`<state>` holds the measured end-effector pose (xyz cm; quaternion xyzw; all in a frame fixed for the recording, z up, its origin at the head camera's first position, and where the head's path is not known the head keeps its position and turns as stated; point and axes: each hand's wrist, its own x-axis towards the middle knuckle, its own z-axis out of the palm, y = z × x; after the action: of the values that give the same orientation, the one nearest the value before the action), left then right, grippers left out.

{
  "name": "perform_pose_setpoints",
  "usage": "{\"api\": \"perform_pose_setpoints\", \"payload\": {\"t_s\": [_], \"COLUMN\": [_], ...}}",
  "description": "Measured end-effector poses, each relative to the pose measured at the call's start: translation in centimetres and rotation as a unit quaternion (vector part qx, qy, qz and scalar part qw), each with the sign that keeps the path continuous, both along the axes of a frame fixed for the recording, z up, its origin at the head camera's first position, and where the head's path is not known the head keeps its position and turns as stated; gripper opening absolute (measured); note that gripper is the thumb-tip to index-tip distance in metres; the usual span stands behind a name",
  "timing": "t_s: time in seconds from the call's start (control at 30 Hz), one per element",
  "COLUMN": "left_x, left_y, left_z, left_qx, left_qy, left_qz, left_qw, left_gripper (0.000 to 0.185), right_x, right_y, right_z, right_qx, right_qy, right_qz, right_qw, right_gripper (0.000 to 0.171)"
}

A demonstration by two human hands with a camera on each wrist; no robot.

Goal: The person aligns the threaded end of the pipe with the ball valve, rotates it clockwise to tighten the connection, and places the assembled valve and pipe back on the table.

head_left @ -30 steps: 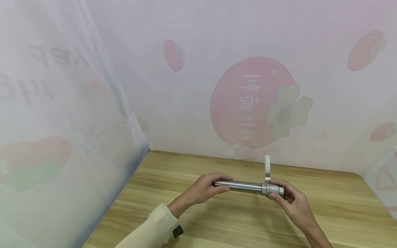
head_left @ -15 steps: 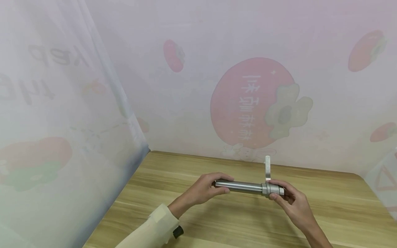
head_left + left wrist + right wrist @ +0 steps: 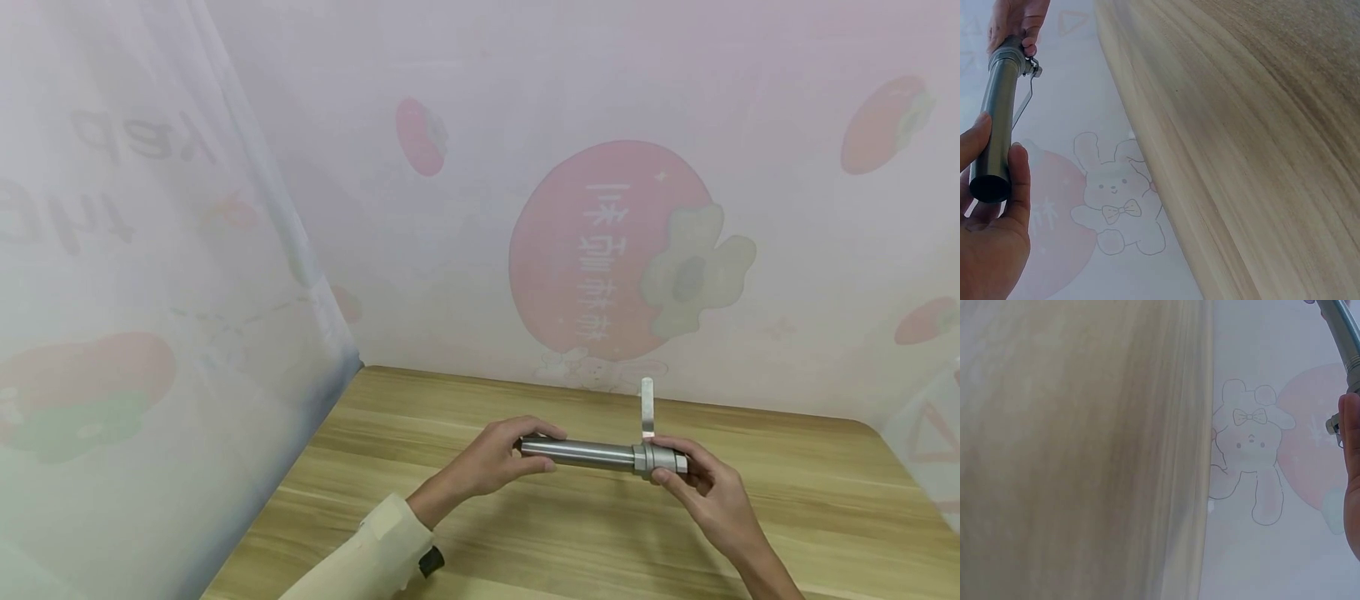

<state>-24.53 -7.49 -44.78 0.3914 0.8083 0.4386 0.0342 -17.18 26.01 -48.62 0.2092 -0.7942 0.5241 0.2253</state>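
Note:
A shiny metal pipe (image 3: 585, 452) is joined at its right end to a metal ball valve (image 3: 654, 458), whose flat lever handle (image 3: 647, 407) points away toward the back wall. My left hand (image 3: 491, 458) grips the pipe's free left end between thumb and fingers. My right hand (image 3: 712, 500) holds the valve body, thumb on the near side and fingers over the far side. In the left wrist view the pipe's end (image 3: 990, 187) looks dark, and the lever hangs beside the valve. Only part of the right hand (image 3: 1352, 469) shows in the right wrist view.
The pipe is held over a wood-grain table (image 3: 360, 417). A pale printed curtain (image 3: 450, 275) stands behind the table's back edge, and another curtain (image 3: 225, 375) runs along the left. A black object (image 3: 431, 561) sits at the left cuff.

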Motion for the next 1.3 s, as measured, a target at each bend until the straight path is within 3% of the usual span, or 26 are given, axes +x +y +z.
{"api": "perform_pose_setpoints", "payload": {"t_s": [0.47,1.03,1.3], "left_x": [0.02,-0.1,-0.07], "left_y": [0.09,0.03,0.0], "left_z": [-0.08,0.0,-0.03], "left_qx": [-0.004,-0.041,-0.024], "left_qy": [0.012,0.008,-0.028], "left_qz": [0.003,0.013,0.006], "left_qw": [0.9999,0.9991,0.9993], "left_gripper": [0.043,0.045,0.045], "right_x": [-0.01,0.05,0.08], "right_y": [0.09,-0.03,-0.08], "right_z": [-0.35,0.02,0.01], "right_qx": [0.001,-0.005,-0.008], "right_qy": [-0.002,0.001,0.003], "right_qz": [0.0,0.004,0.003], "right_qw": [1.0,1.0,1.0], "right_gripper": [0.041,0.045,0.045]}}
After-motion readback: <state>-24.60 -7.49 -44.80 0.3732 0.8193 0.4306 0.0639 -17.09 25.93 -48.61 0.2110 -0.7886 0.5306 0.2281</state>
